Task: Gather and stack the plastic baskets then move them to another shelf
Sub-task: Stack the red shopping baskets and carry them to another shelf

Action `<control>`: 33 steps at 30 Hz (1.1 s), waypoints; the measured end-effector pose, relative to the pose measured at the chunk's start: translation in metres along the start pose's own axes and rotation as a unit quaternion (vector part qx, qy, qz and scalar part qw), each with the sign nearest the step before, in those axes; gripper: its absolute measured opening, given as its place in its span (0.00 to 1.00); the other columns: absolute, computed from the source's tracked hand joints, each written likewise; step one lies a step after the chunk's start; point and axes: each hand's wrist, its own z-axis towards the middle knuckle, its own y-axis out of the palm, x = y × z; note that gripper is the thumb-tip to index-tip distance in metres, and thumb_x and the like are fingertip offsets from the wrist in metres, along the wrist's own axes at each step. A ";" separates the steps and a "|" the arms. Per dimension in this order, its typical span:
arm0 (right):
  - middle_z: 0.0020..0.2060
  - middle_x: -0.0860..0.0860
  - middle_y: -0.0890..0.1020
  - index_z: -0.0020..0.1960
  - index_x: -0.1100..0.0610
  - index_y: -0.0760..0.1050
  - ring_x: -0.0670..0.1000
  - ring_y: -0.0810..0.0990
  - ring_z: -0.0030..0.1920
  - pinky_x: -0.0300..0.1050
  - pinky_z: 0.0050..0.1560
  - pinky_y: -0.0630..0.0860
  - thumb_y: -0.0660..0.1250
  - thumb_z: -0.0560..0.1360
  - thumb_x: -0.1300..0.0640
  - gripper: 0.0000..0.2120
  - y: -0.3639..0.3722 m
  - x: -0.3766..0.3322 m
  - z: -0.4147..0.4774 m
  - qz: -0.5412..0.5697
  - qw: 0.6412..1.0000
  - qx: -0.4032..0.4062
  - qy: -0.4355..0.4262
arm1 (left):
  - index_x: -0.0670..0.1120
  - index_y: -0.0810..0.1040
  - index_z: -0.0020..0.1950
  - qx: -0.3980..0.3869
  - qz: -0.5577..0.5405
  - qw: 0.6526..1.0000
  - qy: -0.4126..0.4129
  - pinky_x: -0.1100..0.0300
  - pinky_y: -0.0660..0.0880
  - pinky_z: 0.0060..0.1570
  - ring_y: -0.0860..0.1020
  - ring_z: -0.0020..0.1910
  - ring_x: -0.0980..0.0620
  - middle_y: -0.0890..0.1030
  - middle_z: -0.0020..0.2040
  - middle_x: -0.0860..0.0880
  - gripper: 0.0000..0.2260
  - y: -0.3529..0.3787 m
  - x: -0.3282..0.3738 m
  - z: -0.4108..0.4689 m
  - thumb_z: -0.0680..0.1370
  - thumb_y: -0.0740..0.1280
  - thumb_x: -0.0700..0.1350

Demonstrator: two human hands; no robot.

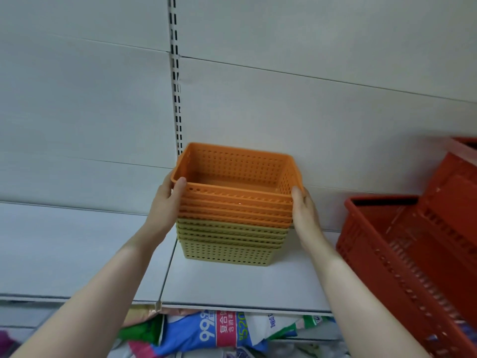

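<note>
A nested stack of perforated plastic baskets stands on a white shelf (232, 285), close to the back panel. Several orange baskets (237, 200) sit on top of several yellow-green baskets (229, 250). My left hand (167, 200) grips the left end of the orange baskets, thumb over the top rim. My right hand (304, 213) lies against the right end of the orange part, fingers fairly straight along the side.
Large red crates (402, 244) stand on the same shelf to the right, one tilted inside another. A slotted upright (176, 78) runs up the white back panel behind the stack. Colourful packaged goods (227, 332) fill the shelf below. The shelf stretches bare to the left.
</note>
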 end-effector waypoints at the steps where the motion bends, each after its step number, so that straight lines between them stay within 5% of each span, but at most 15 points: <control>1: 0.52 0.50 0.81 0.65 0.52 0.73 0.49 0.79 0.51 0.44 0.49 0.72 0.51 0.82 0.45 0.19 -0.001 -0.001 0.000 -0.003 1.000 -0.004 0.002 | 0.56 0.68 0.69 0.004 0.016 1.000 -0.002 0.69 0.70 0.44 0.78 0.47 0.67 0.77 0.51 0.61 0.15 -0.001 0.000 0.000 0.82 0.55 0.54; 7: 0.47 0.51 0.84 0.52 0.54 0.79 0.52 0.80 0.50 0.45 0.46 0.72 0.54 0.81 0.44 0.20 -0.028 -0.025 -0.010 -0.116 0.993 -0.025 0.011 | 0.47 0.73 0.63 0.037 0.211 0.976 0.024 0.48 0.72 0.56 0.75 0.59 0.44 0.78 0.59 0.45 0.19 -0.013 0.002 -0.001 0.80 0.58 0.58; 12: 0.47 0.57 0.86 0.51 0.57 0.83 0.60 0.83 0.52 0.49 0.50 0.77 0.63 0.78 0.53 0.12 -0.091 -0.029 -0.031 -0.297 0.951 0.067 -0.059 | 0.41 0.67 0.71 0.103 0.258 0.945 0.174 0.45 0.63 0.70 0.61 0.74 0.41 0.64 0.73 0.38 0.23 -0.002 0.022 -0.025 0.76 0.66 0.40; 16: 0.48 0.54 0.87 0.52 0.54 0.84 0.59 0.84 0.52 0.50 0.52 0.78 0.65 0.74 0.56 0.11 -0.169 -0.044 -0.070 -0.358 0.897 0.205 -0.161 | 0.41 0.73 0.66 0.015 0.269 0.910 0.314 0.46 0.67 0.68 0.66 0.71 0.41 0.68 0.71 0.40 0.22 0.046 0.039 -0.058 0.72 0.68 0.34; 20: 0.50 0.52 0.86 0.55 0.53 0.82 0.57 0.83 0.51 0.48 0.54 0.75 0.63 0.75 0.58 0.12 -0.264 -0.055 -0.093 -0.342 0.849 0.355 -0.190 | 0.46 0.75 0.64 -0.098 0.263 0.897 0.341 0.52 0.73 0.57 0.75 0.63 0.44 0.75 0.65 0.45 0.21 0.113 0.057 -0.098 0.72 0.69 0.34; 25: 0.60 0.56 0.81 0.64 0.57 0.73 0.57 0.79 0.60 0.49 0.61 0.72 0.64 0.76 0.54 0.18 -0.390 -0.027 -0.094 -0.170 0.854 0.488 -0.064 | 0.48 0.72 0.68 -0.197 0.260 0.911 0.252 0.51 0.78 0.55 0.79 0.57 0.47 0.76 0.64 0.46 0.20 0.216 0.058 -0.146 0.76 0.67 0.43; 29: 0.63 0.59 0.78 0.67 0.57 0.71 0.62 0.77 0.62 0.56 0.64 0.74 0.57 0.74 0.36 0.31 -0.459 0.021 -0.059 -0.038 0.901 0.411 0.132 | 0.46 0.67 0.74 -0.242 0.272 0.927 0.084 0.58 0.74 0.51 0.79 0.57 0.48 0.74 0.69 0.46 0.24 0.307 0.058 -0.186 0.79 0.63 0.53; 33: 0.60 0.53 0.76 0.71 0.54 0.67 0.56 0.79 0.52 0.61 0.56 0.79 0.54 0.71 0.27 0.40 -0.490 0.035 -0.035 0.115 0.923 0.322 0.176 | 0.42 0.68 0.72 -0.255 0.235 0.936 -0.063 0.49 0.77 0.56 0.80 0.55 0.42 0.78 0.63 0.42 0.28 0.376 0.044 -0.218 0.78 0.61 0.58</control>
